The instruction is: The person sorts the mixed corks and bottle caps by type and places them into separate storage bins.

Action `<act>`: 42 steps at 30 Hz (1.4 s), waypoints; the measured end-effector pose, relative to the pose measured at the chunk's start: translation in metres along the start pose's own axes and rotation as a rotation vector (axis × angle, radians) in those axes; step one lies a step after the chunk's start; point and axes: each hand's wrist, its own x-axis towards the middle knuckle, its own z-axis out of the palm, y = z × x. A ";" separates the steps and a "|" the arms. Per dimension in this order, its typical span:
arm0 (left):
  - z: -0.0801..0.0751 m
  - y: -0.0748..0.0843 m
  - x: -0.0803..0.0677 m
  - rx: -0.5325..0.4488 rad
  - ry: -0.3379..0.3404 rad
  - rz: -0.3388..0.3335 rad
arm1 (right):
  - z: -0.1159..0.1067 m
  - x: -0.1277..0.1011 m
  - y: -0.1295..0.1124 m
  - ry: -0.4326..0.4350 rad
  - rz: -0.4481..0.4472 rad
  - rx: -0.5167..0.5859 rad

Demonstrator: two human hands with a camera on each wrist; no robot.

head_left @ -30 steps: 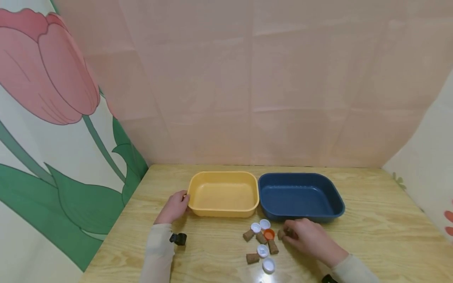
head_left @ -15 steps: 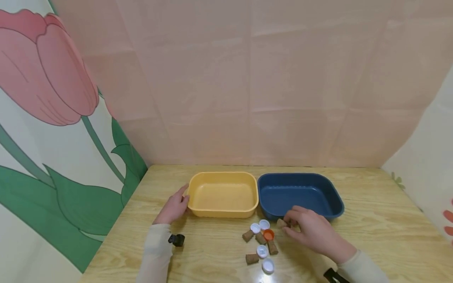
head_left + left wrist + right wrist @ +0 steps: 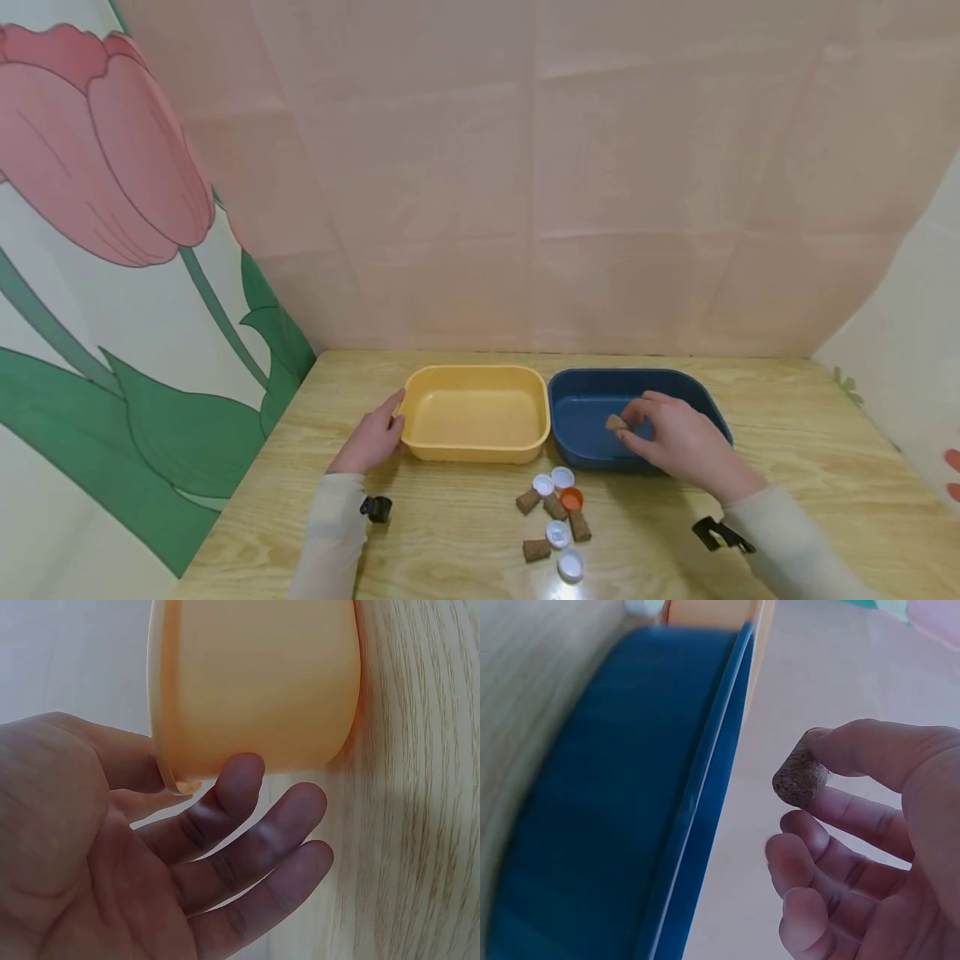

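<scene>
Cork (image 3: 616, 422) is pinched between thumb and fingers of the right hand (image 3: 675, 442), above the inside of the blue tray (image 3: 581, 398). The left hand (image 3: 372, 438) is relaxed, its fingers nearly straight, and touches the left end of the yellow tray (image 3: 472, 454), which stands just beside the blue one on the wooden table (image 3: 810, 467). In front of the trays lie more corks (image 3: 536, 548) and bottle caps (image 3: 570, 564), one of them orange.

text: none legible | labels: none | brands: none | numbers: none | signs: none
</scene>
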 end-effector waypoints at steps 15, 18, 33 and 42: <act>-0.001 -0.002 0.001 0.012 -0.015 0.029 | -0.011 0.032 0.049 -0.078 0.019 -0.026; -0.001 -0.001 0.001 0.014 -0.017 0.028 | -0.010 0.036 0.056 -0.085 0.021 -0.024; -0.002 0.000 -0.003 0.033 -0.009 0.021 | 0.002 0.059 0.082 -0.272 0.064 0.008; -0.002 0.001 -0.004 0.020 0.006 0.008 | 0.007 0.069 0.087 -0.372 0.064 0.030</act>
